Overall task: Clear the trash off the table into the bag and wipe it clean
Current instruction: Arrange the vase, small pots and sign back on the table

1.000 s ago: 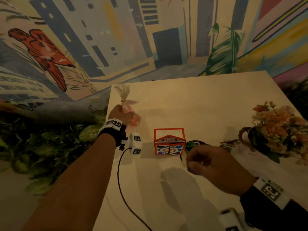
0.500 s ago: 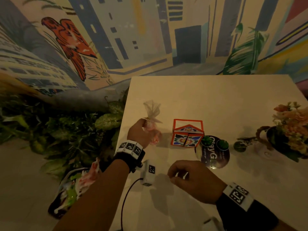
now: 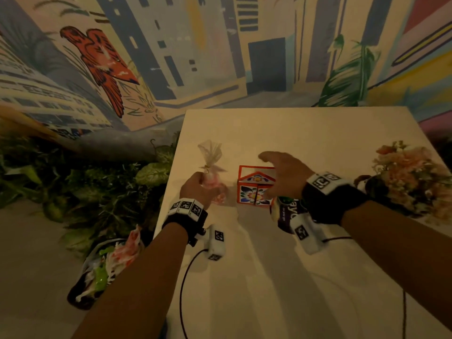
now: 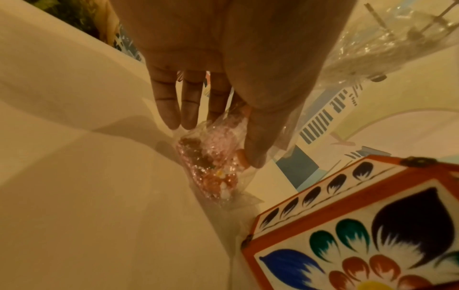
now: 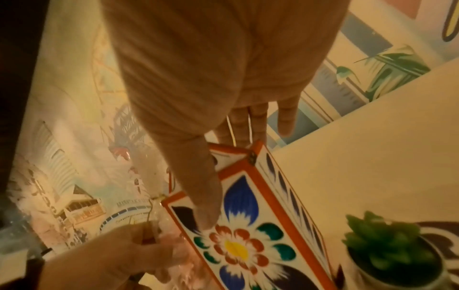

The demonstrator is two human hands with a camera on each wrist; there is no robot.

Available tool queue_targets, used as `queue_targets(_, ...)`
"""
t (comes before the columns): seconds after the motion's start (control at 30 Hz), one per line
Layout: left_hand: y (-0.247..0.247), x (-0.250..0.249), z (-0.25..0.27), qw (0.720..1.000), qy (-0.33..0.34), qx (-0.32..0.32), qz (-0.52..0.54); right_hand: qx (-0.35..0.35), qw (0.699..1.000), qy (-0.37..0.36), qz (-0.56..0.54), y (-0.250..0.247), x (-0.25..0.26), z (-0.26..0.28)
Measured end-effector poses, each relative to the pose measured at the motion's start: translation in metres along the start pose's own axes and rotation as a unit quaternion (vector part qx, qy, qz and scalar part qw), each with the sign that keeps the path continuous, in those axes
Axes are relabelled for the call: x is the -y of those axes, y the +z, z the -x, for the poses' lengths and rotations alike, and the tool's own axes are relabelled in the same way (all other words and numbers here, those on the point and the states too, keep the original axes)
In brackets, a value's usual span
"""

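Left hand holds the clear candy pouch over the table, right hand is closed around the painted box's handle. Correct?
One thing is off: the right hand is not closed on anything. The head view shows it open, fingers spread, hovering over the painted box; the right wrist view agrees. The left hand does hold the clear candy pouch over the table.

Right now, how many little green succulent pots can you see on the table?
1: a succulent just right of the painted box, seen from the right wrist. The right hand covers that spot in the head view, so others may be hidden.
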State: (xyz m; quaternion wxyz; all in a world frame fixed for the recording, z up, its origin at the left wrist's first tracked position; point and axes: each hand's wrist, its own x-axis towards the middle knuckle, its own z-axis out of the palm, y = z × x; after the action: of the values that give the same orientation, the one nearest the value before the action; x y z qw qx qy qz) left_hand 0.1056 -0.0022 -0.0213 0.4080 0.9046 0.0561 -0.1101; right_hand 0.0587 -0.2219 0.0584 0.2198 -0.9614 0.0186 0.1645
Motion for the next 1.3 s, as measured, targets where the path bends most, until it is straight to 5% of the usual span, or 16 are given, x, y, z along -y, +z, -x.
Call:
queue_targets(0.87, 0.008, -0.012, 0.005, 0.998, -0.056, 0.0, -0.011, -0.014, 1.0, -0.021, -0.001, 0.009, -0.013, -0.005)
queue_targets(1.0, -0.009, -0.01, 0.026, 0.996, -0.045, -0.072, -0.03, -0.076, 0.996, -0.017, -0.051, 0.004, -0.039, 0.018)
queue_targets(1.07, -0.017, -0.013, 0.045, 0.991, 0.015, -0.13, -0.032, -0.105, 0.992, -0.011, -0.068, 0.006, -0.059, 0.033)
queue_targets(1.17, -0.02, -0.04, 0.07, 0.958, 0.213, -0.182, -0.055, -0.099, 0.992, 0.019, -0.07, 0.016, -0.081, 0.045)
queue_targets(1.3, -0.011, -0.092, 0.077, 0.894, 0.405, -0.15, -0.116, -0.066, 0.997, 0.038, -0.026, 0.028, -0.089, 0.041)
